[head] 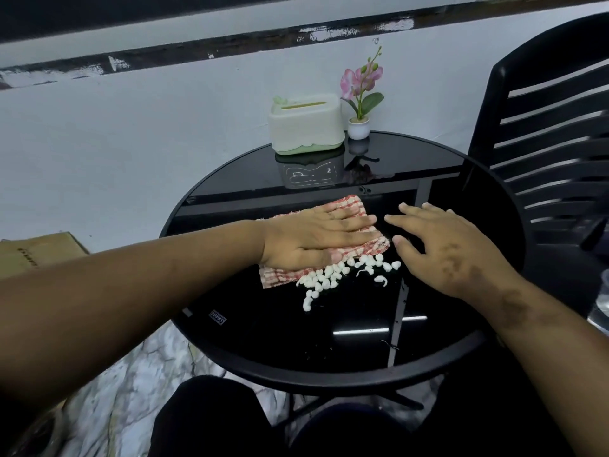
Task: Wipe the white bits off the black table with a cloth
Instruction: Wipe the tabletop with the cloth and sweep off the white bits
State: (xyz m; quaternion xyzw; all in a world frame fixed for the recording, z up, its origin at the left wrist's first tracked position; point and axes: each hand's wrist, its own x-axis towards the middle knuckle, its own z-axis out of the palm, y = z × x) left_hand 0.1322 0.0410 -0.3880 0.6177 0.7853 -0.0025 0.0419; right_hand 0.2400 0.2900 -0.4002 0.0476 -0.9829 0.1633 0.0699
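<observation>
The left hand [309,239] is lying flat, fingers outstretched, pressing the red-checked cloth [369,242] onto the middle of the black table [329,374]. The white bits [333,275] are lying against the cloth's near edge. The right hand [451,249] is resting beside them, released, fingers spread.

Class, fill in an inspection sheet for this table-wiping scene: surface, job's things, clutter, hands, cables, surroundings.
Surface: round glossy black table, reflective.
Job's things: red-and-white checked cloth lying flat; white bits bunched along its near edge.
Clutter: pale tissue box and potted pink orchid at the far edge.
Hands: left hand pressed flat on the cloth; right hand open beside the bits.
Cables: nothing seen.
Surroundings: black slatted chair on the right, cardboard box on the left, white wall.
</observation>
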